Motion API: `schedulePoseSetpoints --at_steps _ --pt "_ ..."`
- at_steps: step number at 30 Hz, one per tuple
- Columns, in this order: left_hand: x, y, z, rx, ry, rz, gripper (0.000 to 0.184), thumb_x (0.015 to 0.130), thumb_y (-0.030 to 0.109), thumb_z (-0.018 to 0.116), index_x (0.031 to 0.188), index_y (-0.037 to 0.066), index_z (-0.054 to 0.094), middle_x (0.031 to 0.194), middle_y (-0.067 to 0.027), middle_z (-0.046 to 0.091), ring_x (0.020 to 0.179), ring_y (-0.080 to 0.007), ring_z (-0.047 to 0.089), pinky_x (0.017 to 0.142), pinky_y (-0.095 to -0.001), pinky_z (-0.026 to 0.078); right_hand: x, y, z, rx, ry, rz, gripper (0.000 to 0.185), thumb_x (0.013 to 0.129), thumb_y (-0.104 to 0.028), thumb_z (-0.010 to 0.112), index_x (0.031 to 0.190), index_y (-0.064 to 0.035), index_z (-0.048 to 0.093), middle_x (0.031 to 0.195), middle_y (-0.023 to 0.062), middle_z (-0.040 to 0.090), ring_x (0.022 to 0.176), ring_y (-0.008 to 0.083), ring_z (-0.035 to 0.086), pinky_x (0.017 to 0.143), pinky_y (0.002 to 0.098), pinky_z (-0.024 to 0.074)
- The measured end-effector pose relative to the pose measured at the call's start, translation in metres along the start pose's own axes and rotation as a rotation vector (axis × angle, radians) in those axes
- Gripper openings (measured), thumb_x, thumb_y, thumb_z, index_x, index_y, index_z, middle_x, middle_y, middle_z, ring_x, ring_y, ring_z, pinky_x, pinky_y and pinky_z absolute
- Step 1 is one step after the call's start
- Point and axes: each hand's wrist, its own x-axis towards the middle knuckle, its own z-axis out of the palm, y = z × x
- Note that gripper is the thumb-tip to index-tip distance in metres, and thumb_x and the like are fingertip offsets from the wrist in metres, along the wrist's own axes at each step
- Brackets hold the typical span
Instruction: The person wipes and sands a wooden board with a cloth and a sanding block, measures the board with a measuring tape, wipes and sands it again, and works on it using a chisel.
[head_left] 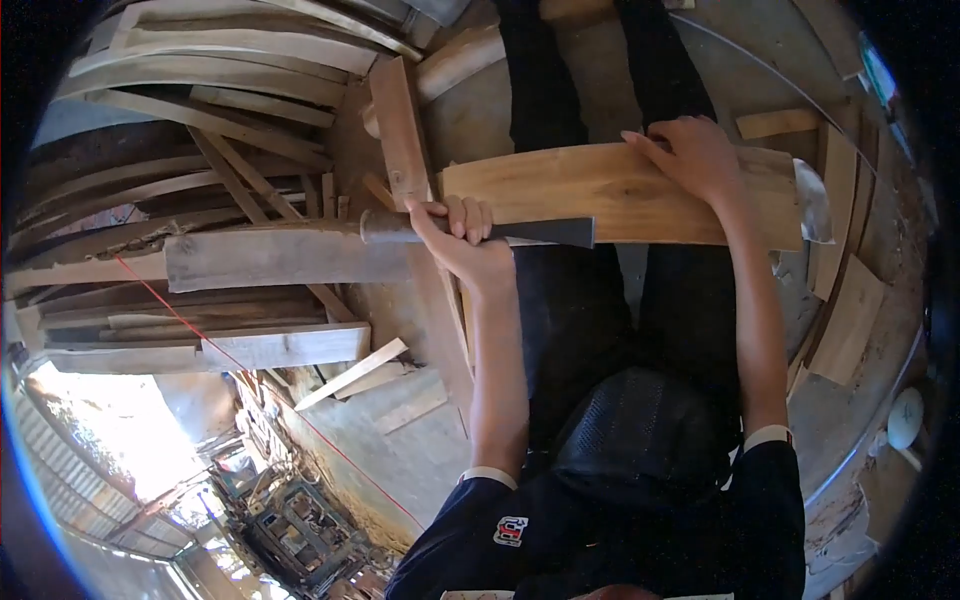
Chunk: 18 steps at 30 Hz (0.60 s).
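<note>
My left hand (462,238) is closed round a tool with a wooden handle (385,228) and a wide dark blade (555,233). The blade points right and lies over the near edge of a long wooden board (570,185). That board lies crosswise over my legs. On its right part rests my right hand (695,155), thumb apart, with the other fingers bent over the far edge and their tips hidden. A reddish-brown plank (400,125) stands at the board's left end. Something pale and shiny (813,200) shows at its right end.
Curved planks and beams (230,75) are stacked at the left. A squared beam (285,258) reaches toward my left hand. Loose wood pieces (848,320) lie at the right. A red string (330,440) crosses the lower left, near machinery (300,530).
</note>
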Motion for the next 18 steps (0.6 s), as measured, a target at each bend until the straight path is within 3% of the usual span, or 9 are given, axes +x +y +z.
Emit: schedulePoseSetpoints --at_steps 5,8,11,12,14,18 --pt "-0.012 -0.006 0.010 0.044 -0.112 0.000 0.037 0.102 0.039 0.047 0.075 0.016 0.040 0.053 0.0041 0.028 0.043 -0.0073 0.024 0.043 -0.0244 0.021 -0.002 0.005 0.008 0.031 0.166 -0.109 0.061 0.096 -0.056 0.048 0.073 -0.0029 0.067 0.068 0.0159 0.063 0.073 0.0346 0.062 0.078 0.0436 0.0485" --pt "-0.017 -0.005 0.011 0.029 -0.117 0.022 0.037 0.103 0.039 0.048 0.075 0.016 0.039 0.053 0.0036 0.028 0.043 -0.0070 0.024 0.042 -0.0243 0.021 0.000 0.003 0.000 -0.011 0.050 -0.096 0.069 0.095 -0.064 0.042 0.079 -0.0045 0.073 0.072 0.0189 0.067 0.073 0.0358 0.067 0.077 0.0479 0.0525" --pt "-0.016 -0.008 0.015 0.040 -0.135 0.025 0.036 0.102 0.038 0.049 0.076 0.016 0.038 0.054 0.0034 0.028 0.043 -0.0071 0.024 0.042 -0.0241 0.021 0.001 0.007 0.005 0.039 0.090 -0.099 0.068 0.094 -0.063 0.043 0.078 -0.0038 0.072 0.073 0.0194 0.067 0.073 0.0370 0.066 0.078 0.0482 0.0519" --pt "-0.017 -0.009 0.020 0.078 -0.120 0.042 0.038 0.100 0.045 0.052 0.076 0.017 0.043 0.053 0.0050 0.027 0.043 -0.0062 0.023 0.043 -0.0245 0.019 0.001 0.006 0.004 0.038 0.089 -0.112 0.068 0.094 -0.063 0.043 0.078 -0.0038 0.072 0.073 0.0194 0.067 0.073 0.0370 0.066 0.078 0.0482 0.0519" --pt "-0.017 -0.009 0.025 0.082 -0.123 0.045 0.038 0.100 0.044 0.052 0.076 0.017 0.043 0.053 0.0049 0.027 0.043 -0.0063 0.023 0.043 -0.0245 0.019 -0.001 0.005 0.002 0.027 0.122 -0.103 0.062 0.095 -0.057 0.048 0.078 -0.0016 0.071 0.067 0.0194 0.062 0.069 0.0372 0.062 0.069 0.0442 0.0496" --pt "-0.022 -0.007 0.031 0.085 -0.125 0.023 0.037 0.100 0.043 0.052 0.075 0.017 0.042 0.053 0.0047 0.027 0.044 -0.0067 0.023 0.043 -0.0246 0.020 0.001 0.006 0.003 0.031 0.102 -0.111 0.063 0.096 -0.057 0.048 0.077 -0.0015 0.071 0.068 0.0191 0.063 0.070 0.0371 0.063 0.069 0.0439 0.0495"
